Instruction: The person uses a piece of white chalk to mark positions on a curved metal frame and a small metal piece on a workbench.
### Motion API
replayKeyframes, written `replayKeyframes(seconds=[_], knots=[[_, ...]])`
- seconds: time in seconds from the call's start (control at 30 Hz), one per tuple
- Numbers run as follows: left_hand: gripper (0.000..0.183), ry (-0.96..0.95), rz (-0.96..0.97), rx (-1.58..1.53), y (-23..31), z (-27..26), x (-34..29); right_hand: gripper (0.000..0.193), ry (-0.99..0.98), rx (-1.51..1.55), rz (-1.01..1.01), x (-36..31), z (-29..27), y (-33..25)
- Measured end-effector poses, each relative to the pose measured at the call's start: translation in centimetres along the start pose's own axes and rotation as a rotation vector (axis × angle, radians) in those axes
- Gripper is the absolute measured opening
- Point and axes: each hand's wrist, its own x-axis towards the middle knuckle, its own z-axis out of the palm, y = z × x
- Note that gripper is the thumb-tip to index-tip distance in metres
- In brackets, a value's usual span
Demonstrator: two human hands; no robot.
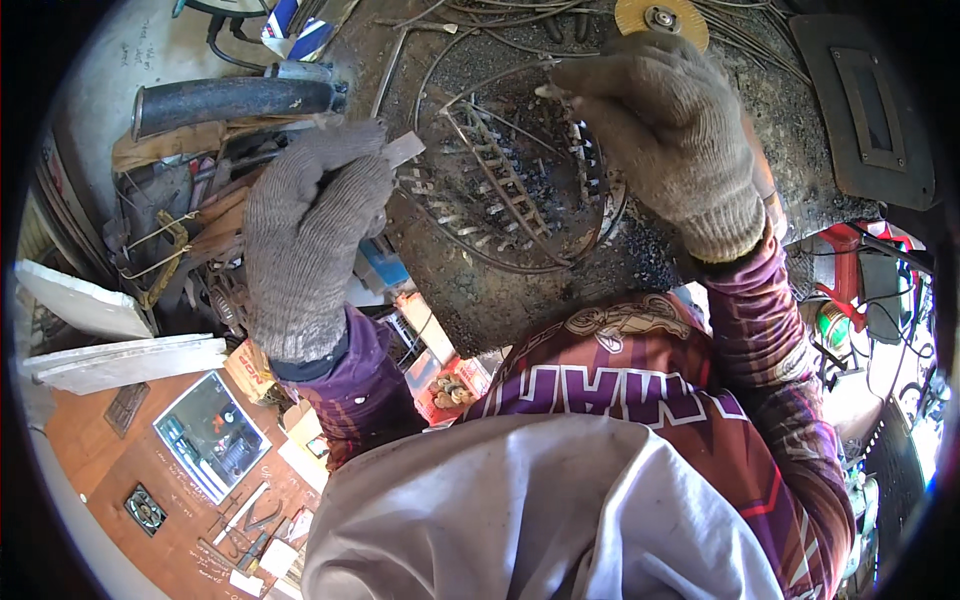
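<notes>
My left hand (pixel 305 235), in a grey knit glove, is closed on a small flat metal piece (pixel 405 150) that sticks out past the fingertips. Farther right, my right hand (pixel 672 140), gloved the same way, has its fingers pinched together over the bench. A small pale tip (pixel 545 91) shows at those fingers; what it belongs to is unclear. Between my hands, a ladder-like metal strip (pixel 503 188) lies among several small metal pieces (pixel 425 183) on the dark, gritty workbench (pixel 480 312). A thin wire loop (pixel 475 262) runs around them.
A yellow disc (pixel 690 22) lies behind my right hand. At the right stands a welding mask (pixel 868 110). A dark curved pipe (pixel 235 105) and scrap pieces are at the left. Below the bench, a red box (pixel 448 388) holds small parts.
</notes>
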Motion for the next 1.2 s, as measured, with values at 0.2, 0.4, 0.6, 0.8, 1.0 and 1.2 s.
replayKeyframes(seconds=[0.2,0.4,0.6,0.8,1.0,1.2], knots=[[0.047,-0.049,-0.11,-0.012,-1.4,1.3,-1.3,0.018,-0.013,0.022,0.093,-2.5,1.1,-0.5],[0.082,0.036,0.012,0.162,-2.3,3.8,-0.9,0.02,0.004,0.079,0.132,-3.5,1.1,-0.6],[0.081,0.091,0.025,0.144,-2.3,5.0,-0.5,0.018,0.008,0.078,0.135,-3.6,0.9,-0.6],[0.079,0.092,0.004,0.203,-2.2,5.6,0.0,0.016,-0.019,0.063,0.16,-3.4,0.8,-0.9],[0.078,0.101,-0.009,0.215,-2.2,5.5,-0.3,0.016,-0.008,0.107,0.14,-3.3,1.1,-0.9],[0.078,0.095,-0.046,0.247,-1.6,5.6,-0.2,0.018,0.002,0.088,0.076,-3.2,1.7,-0.8]])
